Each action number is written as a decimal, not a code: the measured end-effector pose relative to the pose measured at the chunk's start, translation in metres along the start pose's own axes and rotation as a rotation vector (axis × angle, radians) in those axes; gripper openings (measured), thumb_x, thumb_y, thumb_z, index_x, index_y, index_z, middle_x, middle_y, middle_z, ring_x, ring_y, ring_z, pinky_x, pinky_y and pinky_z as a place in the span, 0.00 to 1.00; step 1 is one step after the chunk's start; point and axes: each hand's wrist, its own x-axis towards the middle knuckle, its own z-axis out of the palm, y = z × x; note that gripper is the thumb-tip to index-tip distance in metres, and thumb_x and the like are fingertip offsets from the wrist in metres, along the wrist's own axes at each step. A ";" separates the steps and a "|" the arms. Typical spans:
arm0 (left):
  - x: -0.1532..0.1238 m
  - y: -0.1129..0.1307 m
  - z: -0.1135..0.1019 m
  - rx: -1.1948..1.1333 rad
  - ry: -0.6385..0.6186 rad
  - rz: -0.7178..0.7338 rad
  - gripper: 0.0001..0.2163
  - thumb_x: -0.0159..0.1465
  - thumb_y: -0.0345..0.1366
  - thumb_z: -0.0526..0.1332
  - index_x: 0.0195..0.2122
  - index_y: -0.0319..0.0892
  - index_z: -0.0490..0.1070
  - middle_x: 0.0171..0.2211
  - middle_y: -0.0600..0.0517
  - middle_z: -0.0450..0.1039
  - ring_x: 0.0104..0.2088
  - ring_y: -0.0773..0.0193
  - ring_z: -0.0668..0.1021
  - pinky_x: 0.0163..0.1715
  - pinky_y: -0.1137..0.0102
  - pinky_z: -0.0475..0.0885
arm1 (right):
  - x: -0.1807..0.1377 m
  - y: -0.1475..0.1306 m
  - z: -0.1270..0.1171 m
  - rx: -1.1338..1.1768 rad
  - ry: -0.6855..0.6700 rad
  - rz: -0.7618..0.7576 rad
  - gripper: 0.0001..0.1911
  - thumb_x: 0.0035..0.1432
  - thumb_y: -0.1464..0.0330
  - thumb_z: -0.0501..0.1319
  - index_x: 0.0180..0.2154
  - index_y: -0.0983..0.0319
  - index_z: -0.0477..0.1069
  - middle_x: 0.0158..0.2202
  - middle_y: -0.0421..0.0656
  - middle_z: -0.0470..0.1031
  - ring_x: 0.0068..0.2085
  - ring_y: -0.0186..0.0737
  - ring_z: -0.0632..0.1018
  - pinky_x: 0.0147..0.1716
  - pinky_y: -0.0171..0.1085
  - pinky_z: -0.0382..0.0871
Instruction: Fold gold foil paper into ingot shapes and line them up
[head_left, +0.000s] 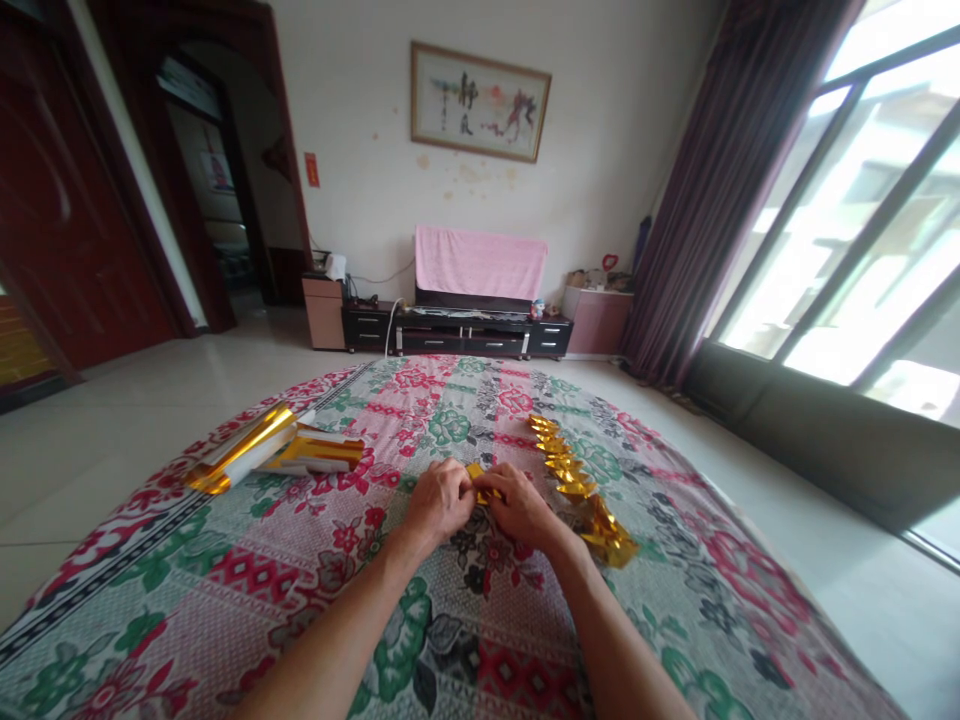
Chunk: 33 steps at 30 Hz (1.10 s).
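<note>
Close together over the middle of the cloth, my left hand (444, 498) and my right hand (517, 503) both grip a small piece of gold foil paper (475, 470). The fingers of each are bent and pinched around it, and they hide most of its shape. To the right of my right hand runs a row of several folded gold paper ingots (576, 480), the nearest ones bunched in a pile. Curled sheets of gold foil paper with pale backs (255, 440) lie off to the left of my left hand.
A flower-patterned cloth (450, 425) in pink, green and grey covers the broad rounded surface before me. Beyond it stand a low black cabinet (457, 340) and a pink towel (480, 258) draped over something. A large window (855, 220) is at the right, with a purple curtain (720, 180).
</note>
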 end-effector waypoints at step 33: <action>0.001 -0.001 -0.003 -0.045 -0.007 -0.017 0.03 0.53 0.29 0.57 0.24 0.40 0.69 0.28 0.51 0.70 0.33 0.64 0.72 0.37 0.69 0.65 | 0.000 -0.003 -0.004 0.061 -0.011 -0.026 0.18 0.53 0.78 0.51 0.41 0.58 0.74 0.36 0.43 0.73 0.40 0.38 0.70 0.42 0.36 0.62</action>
